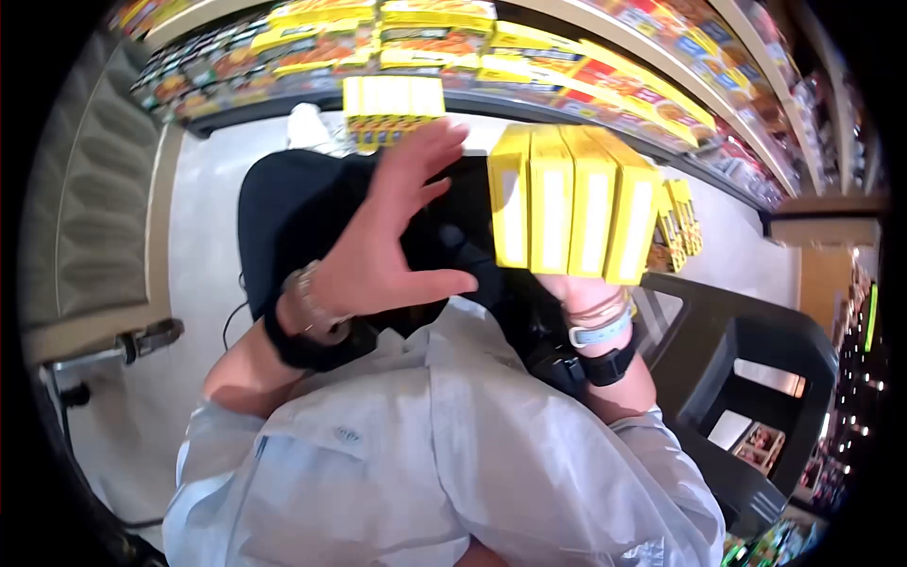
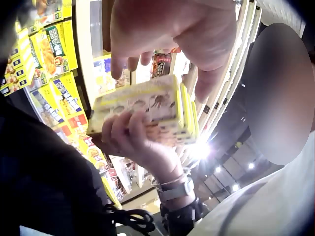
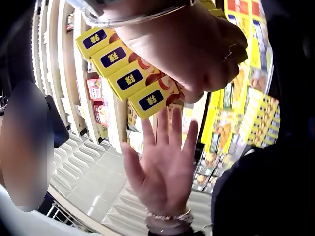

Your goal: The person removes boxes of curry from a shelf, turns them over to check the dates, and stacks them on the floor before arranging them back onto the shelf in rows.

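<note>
R hand (image 1: 578, 288): fingers (image 2: 120, 129) curled up round the underside of a row of four yellow boxes (image 1: 572, 200), gripped together as one block, held upright at chest height; palm mostly hidden behind boxes in head view. Wrist w/ watch (image 1: 600, 331) and black strap below.
L hand (image 1: 392, 231): fingers (image 3: 167, 135) spread straight, palm open, holds nothing; just beside the block's left end, not touching it in head view. Bracelet at wrist.
Boxes: yellow w/ pale stripe on spine; blue label and food picture on end faces (R wrist view).
Surroundings: store shelf (image 1: 529, 104) ahead, packed w/ yellow/red packets; small stack of like yellow boxes (image 1: 392, 106) on its edge. Dark plastic cart (image 1: 756, 369) to person's right. Pale tiled floor (image 1: 203, 236). Light shirt (image 1: 444, 454) in foreground.
</note>
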`<state>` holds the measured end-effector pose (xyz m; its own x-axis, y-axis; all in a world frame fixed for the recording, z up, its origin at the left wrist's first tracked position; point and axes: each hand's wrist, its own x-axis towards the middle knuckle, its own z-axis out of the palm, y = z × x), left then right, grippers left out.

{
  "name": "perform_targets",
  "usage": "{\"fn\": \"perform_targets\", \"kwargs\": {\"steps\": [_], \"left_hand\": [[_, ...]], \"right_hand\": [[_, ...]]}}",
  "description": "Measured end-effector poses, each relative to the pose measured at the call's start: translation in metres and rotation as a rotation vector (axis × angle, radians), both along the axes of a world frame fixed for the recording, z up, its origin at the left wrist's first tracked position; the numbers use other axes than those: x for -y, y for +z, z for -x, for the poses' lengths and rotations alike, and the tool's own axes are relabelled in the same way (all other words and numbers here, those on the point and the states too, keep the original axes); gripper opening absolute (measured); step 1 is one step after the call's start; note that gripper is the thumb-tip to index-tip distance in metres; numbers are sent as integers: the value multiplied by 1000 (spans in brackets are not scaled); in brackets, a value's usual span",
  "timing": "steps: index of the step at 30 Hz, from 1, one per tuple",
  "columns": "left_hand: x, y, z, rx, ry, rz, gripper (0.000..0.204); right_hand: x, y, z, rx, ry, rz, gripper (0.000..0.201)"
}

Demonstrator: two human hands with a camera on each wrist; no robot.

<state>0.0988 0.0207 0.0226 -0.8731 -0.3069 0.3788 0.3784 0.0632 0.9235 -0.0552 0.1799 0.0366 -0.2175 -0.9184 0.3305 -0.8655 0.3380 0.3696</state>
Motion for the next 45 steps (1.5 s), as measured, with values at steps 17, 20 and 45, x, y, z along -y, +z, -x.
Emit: {"fn": "perform_targets", "kwargs": {"steps": [17,20,45], "left_hand": [[-10,-59,-16,16,344,332,86],[-9,-65,-19,80,286,367,87],[2,-69,-18,177,114,286,87]], "right_hand": [[31,-81,-69,3431,-246,757,44],[23,-103,-61,3663,-211,657,45],[-25,-47,-37,1970,38,54,78]]}}
